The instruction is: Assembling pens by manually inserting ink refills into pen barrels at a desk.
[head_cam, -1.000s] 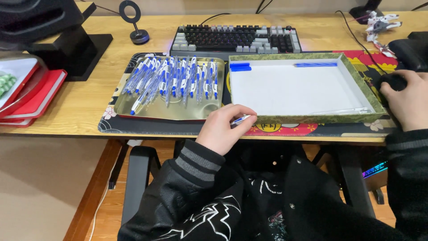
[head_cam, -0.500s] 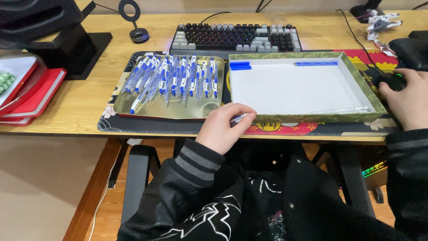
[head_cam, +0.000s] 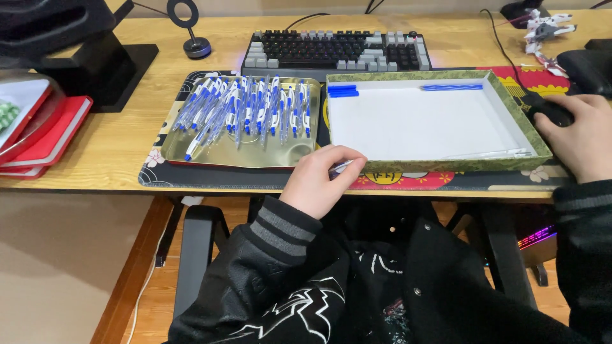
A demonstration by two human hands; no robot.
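Observation:
My left hand rests at the desk's front edge, fingers curled around a blue and white pen, just in front of the white box's near left corner. My right hand lies over a black computer mouse at the right. A gold tray to the left holds several blue and white pens. The shallow white box with a green patterned rim holds blue caps at its far left, blue refills along the far side and clear barrels near the front right.
A black and grey keyboard lies behind the tray and box, all on a patterned desk mat. Red notebooks sit at the left, a black stand and a ring-shaped gadget behind. A small white figure stands far right.

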